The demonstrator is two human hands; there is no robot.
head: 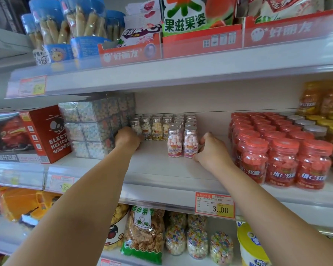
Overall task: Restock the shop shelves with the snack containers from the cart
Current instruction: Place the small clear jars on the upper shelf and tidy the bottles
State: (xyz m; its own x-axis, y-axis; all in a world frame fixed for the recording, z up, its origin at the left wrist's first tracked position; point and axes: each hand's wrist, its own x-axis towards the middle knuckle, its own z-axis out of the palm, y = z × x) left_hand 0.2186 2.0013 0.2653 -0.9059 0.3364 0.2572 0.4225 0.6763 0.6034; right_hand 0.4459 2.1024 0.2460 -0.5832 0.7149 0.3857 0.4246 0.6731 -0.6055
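While both of my arms reach onto the middle shelf (161, 169) at the centre of the frame, the small silver-capped candy bottles (158, 127) stand in rows toward the back wall. Two pink-filled ones are set forward of the rest.

My right hand (211, 150), right of centre, curls against the right-hand pink bottle (190, 144). The fingertips touch its side and the thumb touches near its base, so I read the hand as pinching that bottle. It stands upright on the shelf, just beside its twin (175, 144).

My left hand (128, 140), left of centre, shows only its back. Its fingers are curled out of sight at the left end of the rear row, beside the stack of clear boxes (88, 129), and I cannot tell whether they hold anything.

Red-lidded jars (281, 150) fill the shelf at right, apart from the pink pair. No cart is in view.

Handling, as judged: each bottle looks light and rigid, with smooth clear walls that may slip. It is tall for its base, so a nudge could tip it into its neighbours. The best hold is across the body just under the cap, thumb opposite fingers.
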